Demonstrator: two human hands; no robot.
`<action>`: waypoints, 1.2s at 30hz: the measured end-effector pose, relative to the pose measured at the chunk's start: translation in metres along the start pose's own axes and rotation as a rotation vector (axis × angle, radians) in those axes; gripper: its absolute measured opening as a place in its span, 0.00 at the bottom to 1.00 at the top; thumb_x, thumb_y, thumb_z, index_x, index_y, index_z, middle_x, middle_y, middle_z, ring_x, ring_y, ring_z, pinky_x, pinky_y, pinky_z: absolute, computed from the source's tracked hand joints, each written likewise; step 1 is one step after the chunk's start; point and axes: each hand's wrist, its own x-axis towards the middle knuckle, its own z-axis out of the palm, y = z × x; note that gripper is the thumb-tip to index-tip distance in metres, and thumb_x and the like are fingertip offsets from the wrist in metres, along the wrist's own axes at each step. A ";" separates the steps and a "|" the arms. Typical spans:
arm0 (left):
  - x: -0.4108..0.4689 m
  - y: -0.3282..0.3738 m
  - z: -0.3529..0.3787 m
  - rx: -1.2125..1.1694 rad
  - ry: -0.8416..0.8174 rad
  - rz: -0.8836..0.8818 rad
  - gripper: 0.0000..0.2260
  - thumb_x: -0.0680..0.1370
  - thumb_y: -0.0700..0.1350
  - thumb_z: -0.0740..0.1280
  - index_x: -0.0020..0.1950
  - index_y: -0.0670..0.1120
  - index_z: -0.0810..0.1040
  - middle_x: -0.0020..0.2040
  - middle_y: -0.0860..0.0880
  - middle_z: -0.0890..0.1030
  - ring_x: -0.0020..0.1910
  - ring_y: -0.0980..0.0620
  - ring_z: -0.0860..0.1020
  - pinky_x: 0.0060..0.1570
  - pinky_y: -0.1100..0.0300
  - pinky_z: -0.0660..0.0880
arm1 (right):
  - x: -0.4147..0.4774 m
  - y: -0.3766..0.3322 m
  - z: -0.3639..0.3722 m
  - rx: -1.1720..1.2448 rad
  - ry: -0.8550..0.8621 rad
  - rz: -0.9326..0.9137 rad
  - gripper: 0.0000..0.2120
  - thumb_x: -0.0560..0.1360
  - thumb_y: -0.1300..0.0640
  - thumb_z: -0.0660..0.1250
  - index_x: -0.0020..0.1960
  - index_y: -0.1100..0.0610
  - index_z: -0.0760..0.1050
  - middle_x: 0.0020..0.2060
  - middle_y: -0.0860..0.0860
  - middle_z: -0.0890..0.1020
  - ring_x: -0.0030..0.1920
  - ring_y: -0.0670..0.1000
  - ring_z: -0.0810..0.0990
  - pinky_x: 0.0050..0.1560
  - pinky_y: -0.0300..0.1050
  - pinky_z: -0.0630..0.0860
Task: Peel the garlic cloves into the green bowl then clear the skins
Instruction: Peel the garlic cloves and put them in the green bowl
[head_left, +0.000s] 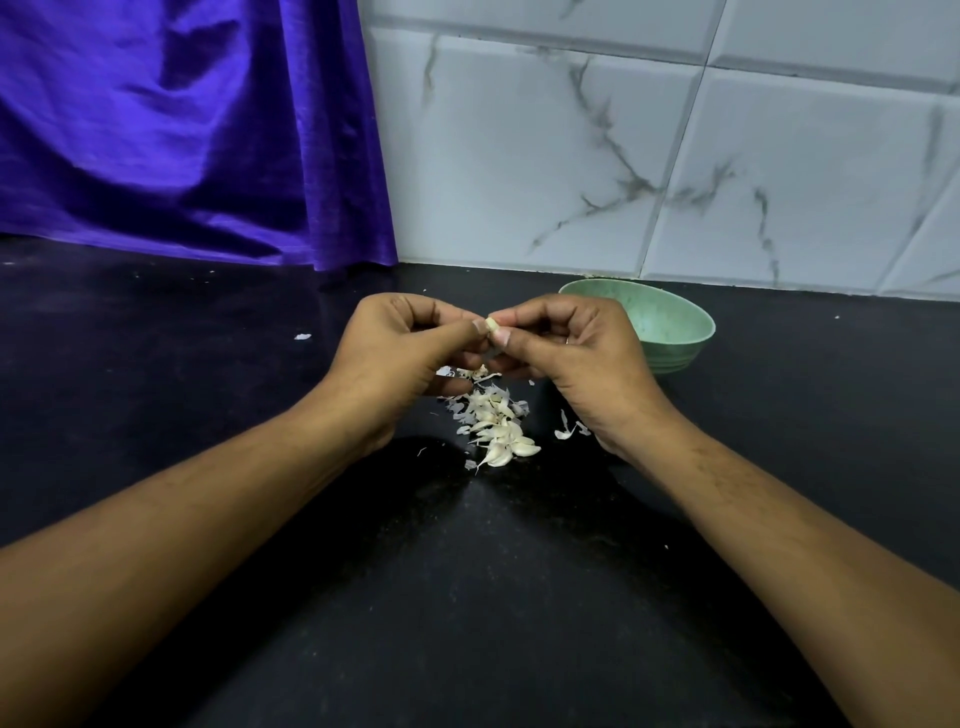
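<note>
- The left hand (400, 358) and the right hand (566, 358) meet fingertip to fingertip above a black countertop (467, 597), both with fingers curled.
- Between them they pinch one small garlic clove (492, 326); the left thumb and forefinger hold it from one side, the right thumb and forefinger from the other.
- Both bare forearms reach in from the bottom corners toward the middle.
- Directly below the hands, on the counter between the two wrists, lies a pile of garlic cloves (501, 434) mixed with papery white skins (470, 374).
- A few loose skin flakes (569, 428) lie just beside the right wrist, apart from the pile.
- One stray white scrap (302, 336) lies on the counter well to the left of the left hand.
- The green bowl (670, 325) stands just behind and to the right of the right hand, which hides part of its rim; what it holds cannot be seen.
- Beyond the hands rises a wall of white marble-veined tiles (675, 156).
- Behind and left of the left hand hangs a shiny purple cloth (182, 130), its hem reaching the counter.
</note>
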 end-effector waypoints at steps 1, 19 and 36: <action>0.000 -0.001 0.000 0.000 0.010 -0.002 0.03 0.78 0.37 0.73 0.44 0.39 0.85 0.39 0.43 0.85 0.38 0.53 0.81 0.35 0.60 0.82 | 0.000 0.000 0.001 0.001 -0.002 0.003 0.05 0.75 0.67 0.74 0.51 0.65 0.84 0.41 0.61 0.87 0.38 0.54 0.86 0.40 0.42 0.84; 0.002 -0.003 0.001 -0.011 0.011 0.036 0.04 0.78 0.38 0.74 0.48 0.37 0.85 0.38 0.45 0.84 0.37 0.54 0.81 0.37 0.58 0.83 | 0.000 -0.001 0.001 0.066 0.026 0.010 0.06 0.74 0.69 0.74 0.51 0.67 0.84 0.39 0.55 0.87 0.36 0.47 0.85 0.38 0.36 0.80; 0.004 -0.005 0.002 0.025 0.033 0.035 0.04 0.78 0.37 0.72 0.44 0.40 0.84 0.38 0.44 0.84 0.37 0.52 0.82 0.33 0.60 0.80 | 0.001 0.002 0.002 -0.026 -0.012 0.027 0.06 0.76 0.67 0.73 0.53 0.64 0.83 0.42 0.62 0.87 0.39 0.57 0.87 0.44 0.51 0.85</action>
